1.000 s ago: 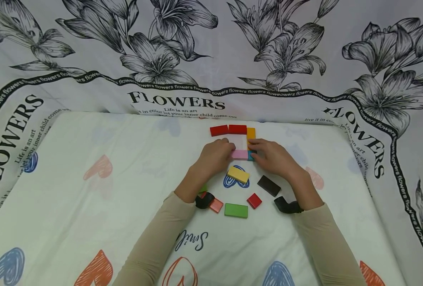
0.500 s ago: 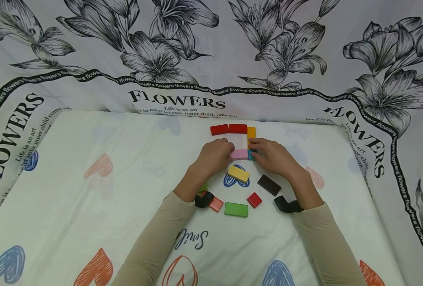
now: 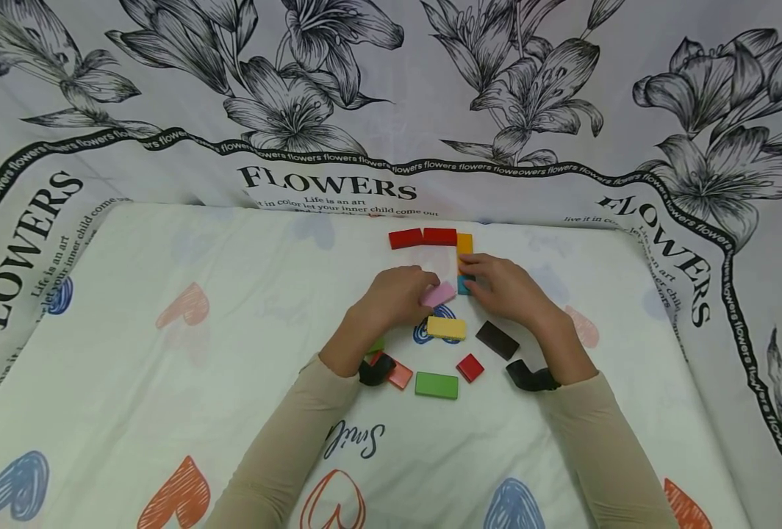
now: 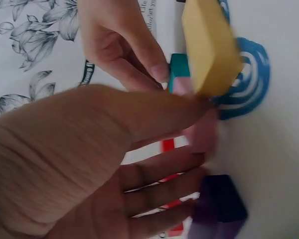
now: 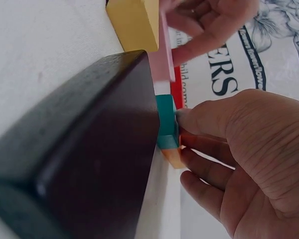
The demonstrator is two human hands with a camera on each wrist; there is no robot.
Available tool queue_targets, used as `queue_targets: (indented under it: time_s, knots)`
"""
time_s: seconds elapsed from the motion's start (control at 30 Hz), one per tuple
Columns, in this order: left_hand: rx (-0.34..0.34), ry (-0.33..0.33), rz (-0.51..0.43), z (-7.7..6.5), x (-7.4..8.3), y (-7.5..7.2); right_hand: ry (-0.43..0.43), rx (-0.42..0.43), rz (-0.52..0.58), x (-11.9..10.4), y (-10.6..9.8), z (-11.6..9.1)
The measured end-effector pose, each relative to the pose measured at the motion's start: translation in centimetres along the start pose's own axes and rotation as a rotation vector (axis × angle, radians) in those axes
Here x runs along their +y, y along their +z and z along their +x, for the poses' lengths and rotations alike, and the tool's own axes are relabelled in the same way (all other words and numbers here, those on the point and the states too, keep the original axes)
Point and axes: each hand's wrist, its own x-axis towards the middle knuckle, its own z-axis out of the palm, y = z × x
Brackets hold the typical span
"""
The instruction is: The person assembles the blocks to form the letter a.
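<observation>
My left hand (image 3: 400, 295) pinches a pink block (image 3: 439, 294) between thumb and fingers, turned at a slant and apart from the teal block (image 3: 463, 285). Close by its thumb lies a yellow block (image 3: 446, 328). The right hand (image 3: 510, 289) has its thumb against the teal block, with fingertips at the orange block (image 3: 464, 246) that adjoins it. Two red blocks (image 3: 422, 237) form a row leading left from the orange one's far end. Beside the left fingers, a dark purple block (image 4: 218, 208) shows in the left wrist view; the hand hides it from the head view.
Nearer the person lie a dark block (image 3: 497, 340), a small red block (image 3: 470, 369), a green block (image 3: 436, 386) and a salmon block (image 3: 400, 376). Black wrist straps partly cover other blocks at left. A flower-print cloth (image 3: 338, 184) borders the white heart-print cloth (image 3: 265, 411).
The left hand has drawn the pink block toward the person and tilted it away from the teal block. The yellow block has turned straighter and shifted slightly nearer. The right hand stays put.
</observation>
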Motion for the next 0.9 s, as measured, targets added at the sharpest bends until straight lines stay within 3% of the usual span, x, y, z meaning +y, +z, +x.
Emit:
queue_targets:
  time_s: [0.1,0.2,0.6,0.9]
  knots:
    - [-0.076,0.006,0.018,-0.6,0.6,-0.1,-0.006,-0.002,-0.004,0.1,0.0,0.0]
    - [-0.107,0.03,0.038,-0.8,1.4,0.1,-0.008,-0.004,-0.011,0.2,0.1,0.0]
    - [-0.086,0.117,0.06,-0.6,3.1,1.0,-0.03,0.003,0.002,0.3,-0.1,-0.1]
    - [0.018,0.185,0.155,-0.3,4.0,2.2,-0.035,0.009,0.013,0.4,-0.1,-0.2]
